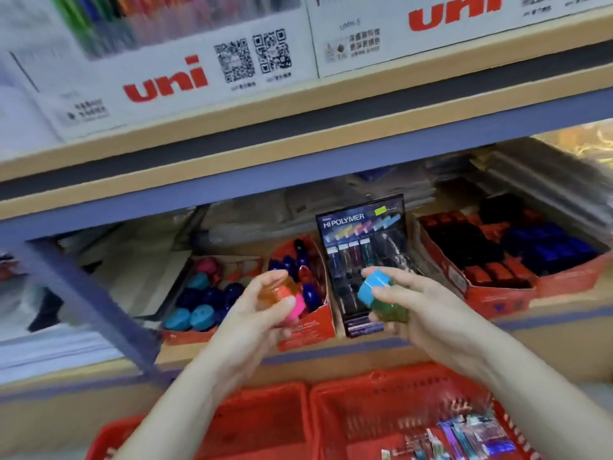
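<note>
Holding one small thing in each hand, the person stands before a shop shelf. The left hand [262, 310] grasps a small clear orange and pink plastic piece [286, 293] with curled fingers and thumb. The right hand [409, 302] grasps a small light blue and clear green plastic piece [378, 295] in the same way. Both pieces are in the air in front of the lower shelf, near each other but apart. Just behind the left hand stands a narrow red cardboard box [308, 332] filled with dark blue pieces, and the hand hides a part of its front. Left of it lies a wider red cardboard tray [185, 336] with round teal, pink and dark blue pieces. Behind the right hand stands an upright black display box with the words HI-POLYMER [361, 240], and the hand covers its lower middle. Further right is a large red carton [497, 293] with black, red and blue blocks. Below the arms are two red plastic baskets, the left basket [282, 390] and the right basket [381, 376], and small shiny packets [471, 433] lie in the right one. The shelf has beige boards on a blue metal frame [298, 180], and a slanted blue post [99, 307] crosses at the left. On the upper board stand white boxes with red uni letters [166, 81]. The view is rather blurred.
</note>
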`<state>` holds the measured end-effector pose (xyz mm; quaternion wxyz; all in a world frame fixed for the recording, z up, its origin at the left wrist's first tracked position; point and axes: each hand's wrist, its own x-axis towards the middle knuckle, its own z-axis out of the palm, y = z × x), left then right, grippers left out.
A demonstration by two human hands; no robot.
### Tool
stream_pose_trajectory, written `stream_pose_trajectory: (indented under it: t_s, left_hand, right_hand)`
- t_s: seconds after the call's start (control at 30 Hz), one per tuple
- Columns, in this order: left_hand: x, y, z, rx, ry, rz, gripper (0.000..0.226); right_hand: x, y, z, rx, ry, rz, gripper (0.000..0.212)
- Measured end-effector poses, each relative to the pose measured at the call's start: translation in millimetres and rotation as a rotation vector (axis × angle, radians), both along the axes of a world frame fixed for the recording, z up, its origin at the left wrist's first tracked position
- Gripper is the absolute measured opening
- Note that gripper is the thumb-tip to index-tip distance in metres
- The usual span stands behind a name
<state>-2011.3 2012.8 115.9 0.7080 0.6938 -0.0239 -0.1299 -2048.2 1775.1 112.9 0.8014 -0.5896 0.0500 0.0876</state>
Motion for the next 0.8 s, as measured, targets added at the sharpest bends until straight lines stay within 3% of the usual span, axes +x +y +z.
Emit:
stream_pose_trajectory:
  t_s: [0.07,0.17,0.23,0.4,0.6,0.8]
  left_hand:
    - [9.4,17.9,1.0,0.063,-0.012,0.047,0.044]
    - [28.1,41.7,2.3,0.418,-0.104,0.093,0.036]
    - [44.2,62.2,-0.4,0.551,-0.150,0.121,0.038]
    - [98.4,110.6,-3.1,0.512,-0.165,0.263,0.042]
    - [165.4,132.4,-15.2,0.812,-0.358,0.261,0.044]
    - [207.5,125.4,-31.1,0.908,-0.415,0.124,0.031]
  right_hand:
    - [-0.1,11.9,-0.6,-0.057,-0.022,0.021,0.036]
    - [2.0,38.0,-0.7,-0.291,-0.085,0.020,0.045]
    - [11.9,63.4,-0.8,-0.361,-0.112,0.024,0.045]
    - [39.6,133.6,-8.2,-0.435,-0.228,0.091,0.045]
    - [67.5,202.3,-47.2,-0.482,-0.268,0.064,0.044]
    - [85.1,233.8,-78.1,-0.613,-0.256,-0.087,0.051]
